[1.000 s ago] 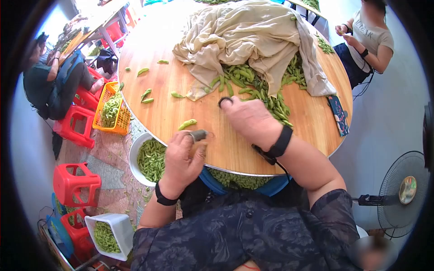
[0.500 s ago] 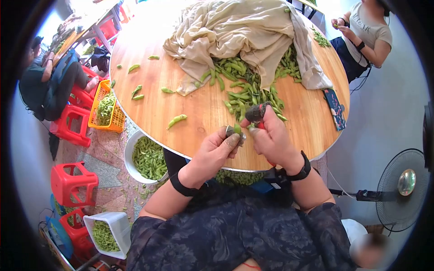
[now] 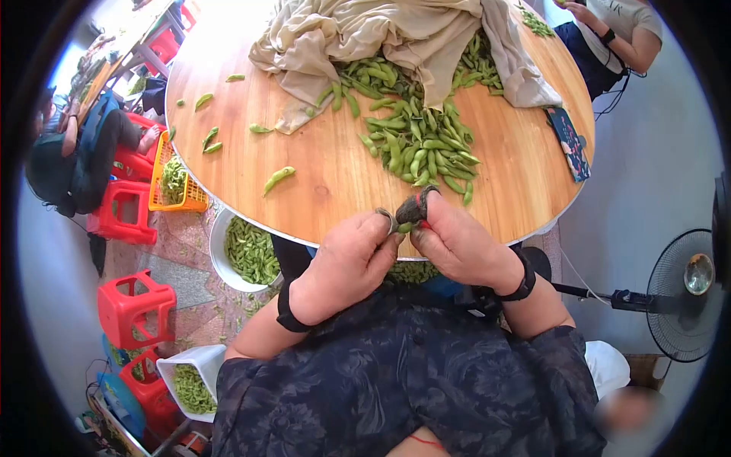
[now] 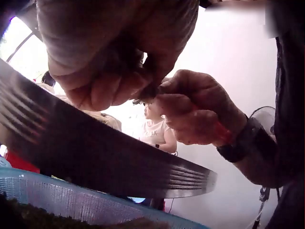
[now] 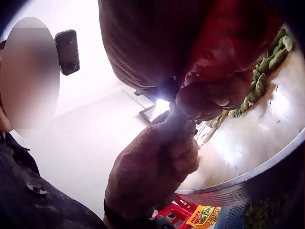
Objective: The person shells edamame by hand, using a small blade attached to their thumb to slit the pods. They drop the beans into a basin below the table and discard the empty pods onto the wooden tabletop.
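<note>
Pod [image 3: 405, 228] is pinched between left hand [image 3: 341, 263] and right hand [image 3: 470, 247], fingertips together by near edge of tabletop [image 3: 327, 186]. Judgement: grip close on either side, wrists braced; light, even pressure limits crushing and slipping.

Beige cloth [image 3: 365, 34] — green pods [image 3: 426, 145] — black shirt [image 3: 411, 373], grey floral pattern.

At the near edge of the round wooden table [image 3: 228, 167], the left hand [image 3: 343, 259] and the right hand [image 3: 466, 245] pinched a small green pod [image 3: 406, 227] between them. Beyond, a heap of plump green pods [image 3: 426, 148] lay partly under a crumpled beige cloth [image 3: 381, 32]. A dark, flower-patterned rectangular case [image 3: 569, 145] rested by the right edge.
</note>
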The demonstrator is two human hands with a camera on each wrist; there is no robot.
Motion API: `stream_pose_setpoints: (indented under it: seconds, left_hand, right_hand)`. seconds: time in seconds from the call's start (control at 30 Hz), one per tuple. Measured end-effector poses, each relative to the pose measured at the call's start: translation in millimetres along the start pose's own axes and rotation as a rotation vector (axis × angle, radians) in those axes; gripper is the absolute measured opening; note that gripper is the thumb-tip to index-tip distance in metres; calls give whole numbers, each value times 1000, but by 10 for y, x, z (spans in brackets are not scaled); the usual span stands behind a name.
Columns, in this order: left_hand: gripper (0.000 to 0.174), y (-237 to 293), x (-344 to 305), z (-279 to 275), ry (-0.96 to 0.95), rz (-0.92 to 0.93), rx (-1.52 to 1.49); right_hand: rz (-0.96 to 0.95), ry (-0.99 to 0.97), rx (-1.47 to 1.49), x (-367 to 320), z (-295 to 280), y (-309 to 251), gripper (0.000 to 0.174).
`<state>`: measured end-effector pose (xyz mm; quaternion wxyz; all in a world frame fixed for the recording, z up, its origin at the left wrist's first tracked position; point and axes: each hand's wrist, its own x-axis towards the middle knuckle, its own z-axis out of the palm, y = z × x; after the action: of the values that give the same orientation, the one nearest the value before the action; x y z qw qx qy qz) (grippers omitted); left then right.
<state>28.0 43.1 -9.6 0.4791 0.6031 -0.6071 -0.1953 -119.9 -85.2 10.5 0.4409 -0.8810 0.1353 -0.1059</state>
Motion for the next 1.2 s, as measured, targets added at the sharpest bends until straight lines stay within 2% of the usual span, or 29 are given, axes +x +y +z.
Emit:
stream_pose_setpoints:
  seconds: [0.03, 0.17, 0.23, 0.27, 0.33, 0.47, 0.53, 0.57, 0.63, 0.67, 0.7, 0.77, 0.8, 0.87, 0.9, 0.97, 1.03, 1.1, 1.13, 1.2]
  left_hand:
    - [18, 17, 4, 5, 21, 67, 35]
    - [17, 65, -10, -24, 1, 84, 37]
    - [18, 56, -34, -53, -116, -111, -120]
    - [18, 63, -40, -44, -121, -113, -121]
    - [11, 78, -39, -20, -91, -53, -5]
    - [14, 37, -48, 46, -34, 77, 64]
    - [11, -23, -101, 20, -203, -120, -181]
    - [11, -13, -101, 17, -206, -121, -180]
    - [10, 22, -113, 5, -304, -754, -1280]
    - [16, 23, -133, 16, -324, -749, -1414]
    - [16, 24, -131, 16, -327, -751, -1413]
    - [13, 21, -115, 12, -369, -831, -1410]
    - [13, 34, -119, 15, -373, -831, -1412]
    - [11, 89, -138, 14, -383, -202, -334]
    - [11, 126, -136, 12, -389, -203, -341]
    - [15, 232, -107, 2, -261, 179, 137]
    - [20, 281, -75, -4, -212, 231, 163]
    - [19, 267, -76, -34, -220, 252, 189]
    - [19, 266, -74, -45, -219, 252, 189]
    - [19, 258, -63, -80, -232, 221, 179]
  right_hand:
    - [-3, -7, 12, -17, 5, -13, 17]
    - [60, -50, 54, -81, -14, -79, 18]
    - [88, -74, 71, -105, -43, -125, 18]
    - [116, -97, 86, -123, -46, -134, 18]
    - [82, -57, 23, -135, -12, -132, 18]
    - [39, 6, -123, -205, 71, -61, 18]
    - [-4, 13, -91, -240, 75, -49, 20]
    - [-50, 16, -60, -252, 77, -43, 21]
    - [-114, 34, -69, -251, 106, -68, 20]
    - [-180, 50, -85, -251, 113, -78, 20]
    - [-178, 53, -84, -249, 103, -59, 20]
    - [-389, -23, -248, -242, 56, 24, 21]
    - [-385, -22, -250, -275, 37, 71, 21]
    - [-227, -154, -84, -351, 5, 153, 20]
    - [-218, -154, -83, -352, -8, 125, 20]
    - [-176, -94, 179, -322, -54, 42, 16]
    - [-132, -137, 197, -312, -116, 43, 11]
    - [216, -363, 516, -287, -195, -44, 8]
    - [216, -363, 514, -275, -197, -62, 8]
    - [309, -388, 691, -220, -183, -96, 7]
